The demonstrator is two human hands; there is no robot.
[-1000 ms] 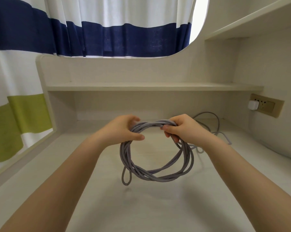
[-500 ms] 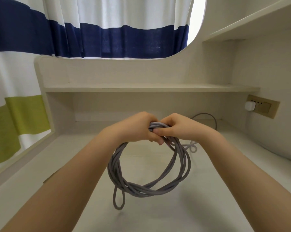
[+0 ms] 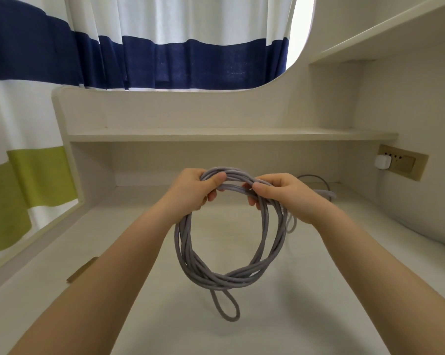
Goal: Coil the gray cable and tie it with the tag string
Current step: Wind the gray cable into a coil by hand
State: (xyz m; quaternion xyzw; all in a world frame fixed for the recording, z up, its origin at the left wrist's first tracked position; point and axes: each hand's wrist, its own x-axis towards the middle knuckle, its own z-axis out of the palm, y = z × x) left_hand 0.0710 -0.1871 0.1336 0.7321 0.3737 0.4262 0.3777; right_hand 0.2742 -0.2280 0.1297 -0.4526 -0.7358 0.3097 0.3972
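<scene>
The gray cable (image 3: 224, 276) hangs as a round coil of several loops above the white desk (image 3: 318, 290). My left hand (image 3: 194, 189) grips the coil's top left, thumb over the strands. At the top right, my right hand (image 3: 285, 193) pinches the strands with fingers curled round them. One small loop dangles below the coil's bottom. A loose tail of cable (image 3: 323, 192) trails behind my right hand toward the back of the desk. A brown tag (image 3: 81, 270) lies flat on the desk beside my left forearm; no string on it shows.
A white plug (image 3: 382, 161) sits in a wall socket plate (image 3: 405, 163) at the right. A low shelf (image 3: 216, 135) runs across the back above the desk. A striped curtain (image 3: 165, 55) hangs behind and to the left.
My hands have moved apart along the coil's top after meeting at its middle. The coil hangs rounder and the dangling small loop has swung right.
</scene>
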